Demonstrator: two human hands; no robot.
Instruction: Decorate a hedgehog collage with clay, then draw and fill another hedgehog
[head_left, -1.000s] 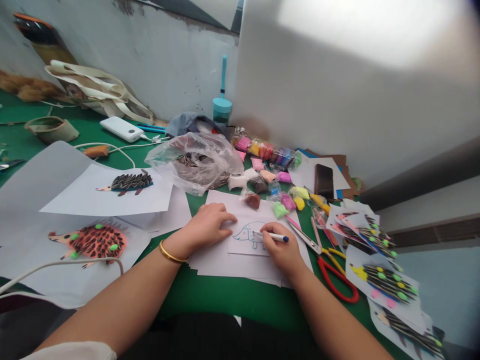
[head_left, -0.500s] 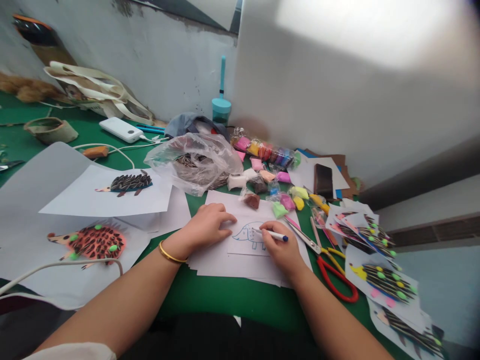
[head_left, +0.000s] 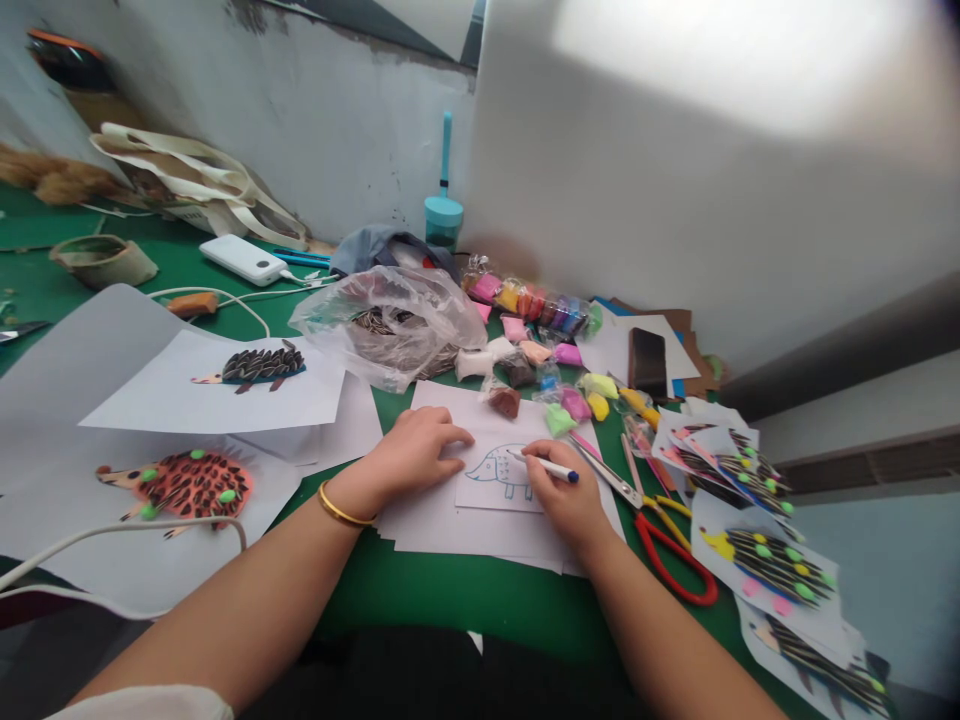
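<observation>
My right hand (head_left: pixel 566 492) grips a white pen (head_left: pixel 553 467) with a dark blue end, its tip on a small sheet of paper (head_left: pixel 480 497). On that sheet is a blue line drawing of a hedgehog (head_left: pixel 496 468), with small marks inside its body. My left hand (head_left: pixel 426 447) lies with thumb and forefinger apart at the left edge of the small sheet, holding nothing. A gold bangle (head_left: pixel 341 508) circles the left wrist. Beneath the small sheet is a stack of larger white papers (head_left: pixel 450 535). My right fingers cover part of the drawing's rear.
Red-handled scissors (head_left: pixel 675 575) lie right of the papers. Beyond are clay packets (head_left: pixel 559 420) and a plastic bag of sunflower seeds (head_left: pixel 390 330). Finished seed hedgehogs (head_left: pixel 772 565) lie at right, others (head_left: pixel 191 487) at left. A phone (head_left: pixel 647 362) rests behind; a white cable (head_left: pixel 127 535) crosses the left side.
The pen tip has shifted slightly up on the hedgehog's body, and the pen with my right hand has moved a little to the right. My left hand stays in place.
</observation>
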